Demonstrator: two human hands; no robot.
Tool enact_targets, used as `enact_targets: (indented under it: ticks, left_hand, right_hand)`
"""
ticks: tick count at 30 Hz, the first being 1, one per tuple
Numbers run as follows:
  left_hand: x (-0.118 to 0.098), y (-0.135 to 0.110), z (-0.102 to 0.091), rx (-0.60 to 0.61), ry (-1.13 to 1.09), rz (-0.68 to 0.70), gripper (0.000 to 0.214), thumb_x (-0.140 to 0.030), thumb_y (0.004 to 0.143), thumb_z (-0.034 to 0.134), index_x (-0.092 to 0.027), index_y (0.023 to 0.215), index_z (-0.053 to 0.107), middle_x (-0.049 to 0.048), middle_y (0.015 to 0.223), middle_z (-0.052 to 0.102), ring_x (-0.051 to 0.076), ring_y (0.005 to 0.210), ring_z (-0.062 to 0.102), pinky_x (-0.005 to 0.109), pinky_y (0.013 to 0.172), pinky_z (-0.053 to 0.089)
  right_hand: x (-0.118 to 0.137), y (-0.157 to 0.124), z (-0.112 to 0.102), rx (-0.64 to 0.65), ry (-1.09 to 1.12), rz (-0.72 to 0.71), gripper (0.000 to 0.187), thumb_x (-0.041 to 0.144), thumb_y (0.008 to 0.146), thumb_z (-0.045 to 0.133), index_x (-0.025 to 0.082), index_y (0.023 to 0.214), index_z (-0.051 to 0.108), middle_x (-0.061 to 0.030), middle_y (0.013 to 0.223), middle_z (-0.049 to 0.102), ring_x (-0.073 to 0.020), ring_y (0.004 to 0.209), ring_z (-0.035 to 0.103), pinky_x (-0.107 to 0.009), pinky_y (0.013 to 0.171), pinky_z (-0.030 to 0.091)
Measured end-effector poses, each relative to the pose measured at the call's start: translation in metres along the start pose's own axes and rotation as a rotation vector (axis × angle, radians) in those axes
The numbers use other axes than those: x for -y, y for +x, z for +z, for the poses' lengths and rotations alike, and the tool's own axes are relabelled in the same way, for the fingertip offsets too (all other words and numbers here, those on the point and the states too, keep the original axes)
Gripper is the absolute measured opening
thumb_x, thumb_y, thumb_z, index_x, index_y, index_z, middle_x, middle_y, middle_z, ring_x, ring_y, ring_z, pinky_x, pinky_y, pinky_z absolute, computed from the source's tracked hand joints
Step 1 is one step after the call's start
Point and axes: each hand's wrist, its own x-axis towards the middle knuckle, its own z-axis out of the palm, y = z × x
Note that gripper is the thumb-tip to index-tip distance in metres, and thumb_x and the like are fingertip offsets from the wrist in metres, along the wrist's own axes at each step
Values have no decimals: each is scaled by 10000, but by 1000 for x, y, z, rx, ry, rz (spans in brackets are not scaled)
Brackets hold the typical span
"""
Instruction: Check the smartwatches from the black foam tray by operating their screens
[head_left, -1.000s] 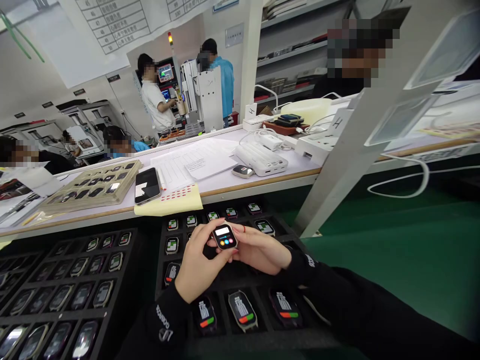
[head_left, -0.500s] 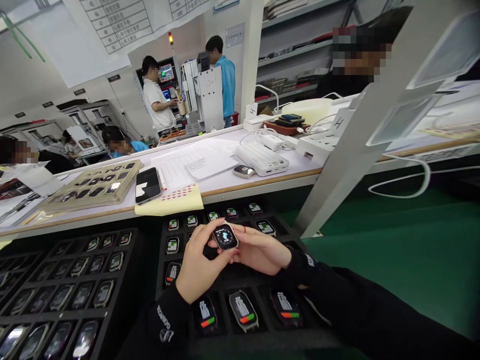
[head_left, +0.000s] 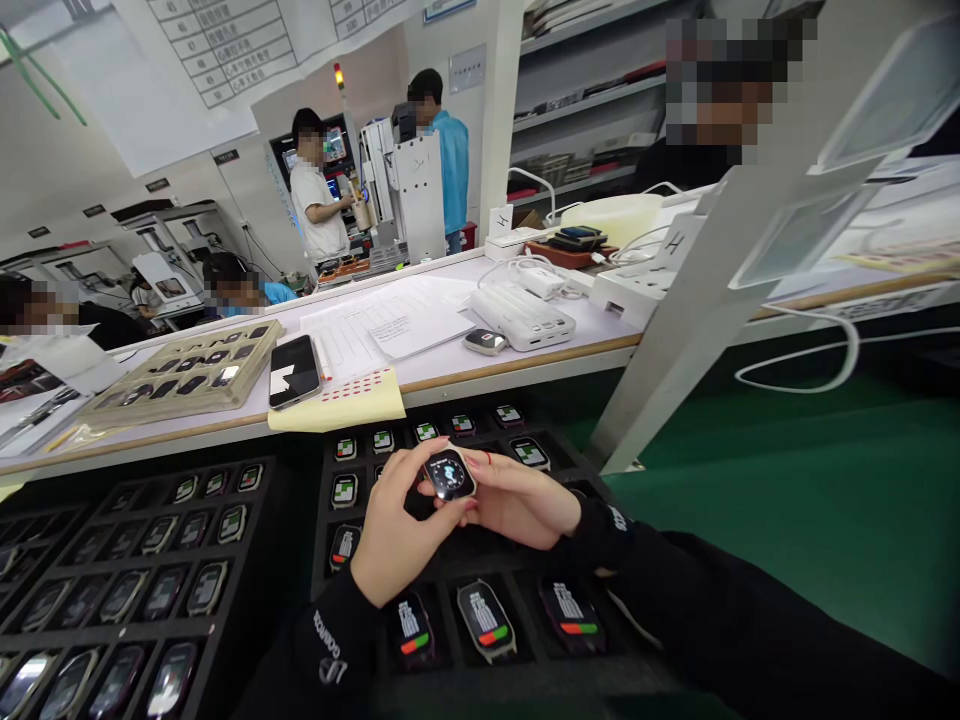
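Between my two hands is a strapless smartwatch (head_left: 451, 474) with a light metal case and a lit dial on its dark screen. My left hand (head_left: 397, 530) grips its left side, with the thumb along the lower edge and the fingers at the top. From the right, my right hand (head_left: 517, 497) holds the same watch, the thumb by its upper right corner and the fingers partly hidden beneath. Under both hands lies a black foam tray (head_left: 442, 690) with several watches in its slots. One of them, a watch (head_left: 487, 620) with red and green bars on its screen, sits just below my hands.
Another black tray (head_left: 142, 540) of watches is at the left. Along the bench edge lie a phone (head_left: 295, 371), a yellow sheet (head_left: 337, 407), a white power bank (head_left: 523, 318) and a beige tray (head_left: 187, 370). A slanted metal post (head_left: 675, 310) rises at the right. Several people are beyond the bench.
Both hands keep the same hold on the watch, with no visible shift. In the background, the person in white has turned the head and moved slightly.
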Motion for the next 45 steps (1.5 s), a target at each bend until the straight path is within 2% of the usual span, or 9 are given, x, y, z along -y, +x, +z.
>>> enact_targets:
  ticks: [6,27,45]
  left_hand:
    - [-1,0,-1,7,-9,12,545,-182,762,723,-345,1249,540,-4,1148,606,171,1065,562,290,932,449]
    - [0,1,-2,12,-19,11,550,-191,759,727,-359,1247,539,-17,1152,611,153,1042,571,262,909,451]
    - [1,-1,-2,12,-8,1,558,-193,751,737,-371,1240,539,-28,1178,609,155,1052,570,265,910,455]
  right_hand:
    - [0,-1,1,-17,4,6,388,393,804,756,156,1088,637,-110,1007,683,-163,831,639,-221,684,482]
    - [-1,0,1,44,19,-41,315,359,868,721,162,1107,664,-106,1001,693,-152,845,650,-193,680,497]
    - [0,0,1,5,-12,-11,370,394,822,752,165,1098,665,-105,990,694,-162,842,646,-208,678,477]
